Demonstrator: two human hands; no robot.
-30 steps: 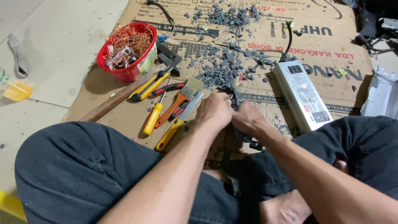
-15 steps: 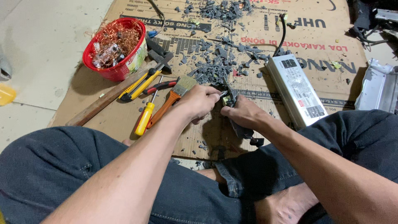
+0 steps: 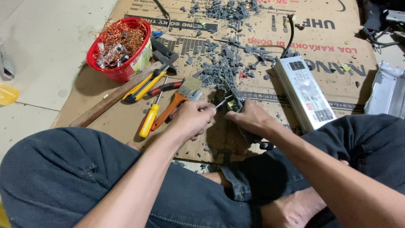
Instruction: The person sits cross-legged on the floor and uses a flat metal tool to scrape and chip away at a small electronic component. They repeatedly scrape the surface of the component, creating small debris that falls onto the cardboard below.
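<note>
My left hand (image 3: 192, 119) is closed around a thin metal tool whose tip (image 3: 222, 101) pokes toward a small dark part. My right hand (image 3: 249, 119) grips that small dark electronic part (image 3: 234, 104) just above the cardboard sheet (image 3: 126, 122). The two hands are almost touching, between my knees. Beside my left hand lie a yellow-handled screwdriver (image 3: 149, 120), an orange-handled brush (image 3: 174, 104) and yellow and black pliers (image 3: 142, 87).
A red basket (image 3: 116, 71) of copper wire stands at the upper left. Grey broken bits (image 3: 223, 63) lie scattered over the cardboard. A long silver power supply box (image 3: 304, 93) with a black cable lies right of my hands. A wooden stick (image 3: 105, 103) lies at the left.
My hands have lifted slightly and the left hand now works the thin tool into the part held by the right hand. The view has shifted down and left.
</note>
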